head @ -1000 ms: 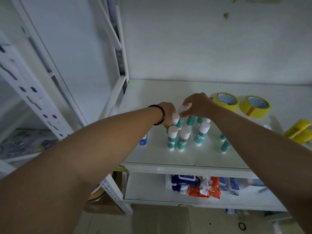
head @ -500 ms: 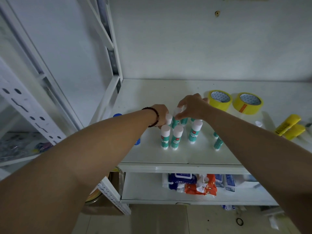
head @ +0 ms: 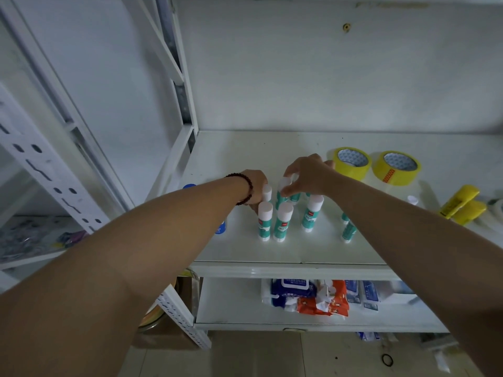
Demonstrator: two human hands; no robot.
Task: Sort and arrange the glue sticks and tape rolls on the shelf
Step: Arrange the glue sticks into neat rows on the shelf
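Step in hand: grouping upright teal-bodied, white-capped glue sticks (head: 283, 221) on the white metal shelf (head: 245, 148). Right hand (head: 307, 174) pinches one stick's cap (head: 284, 183); left hand (head: 254, 183) sits beside the cluster, its grip apparently hidden. Next: set the stick in row; yellow tape rolls (head: 352, 163) stand behind, untouched.

No print can be read: the small red labels on the glue sticks (head: 282, 222) are too blurred.
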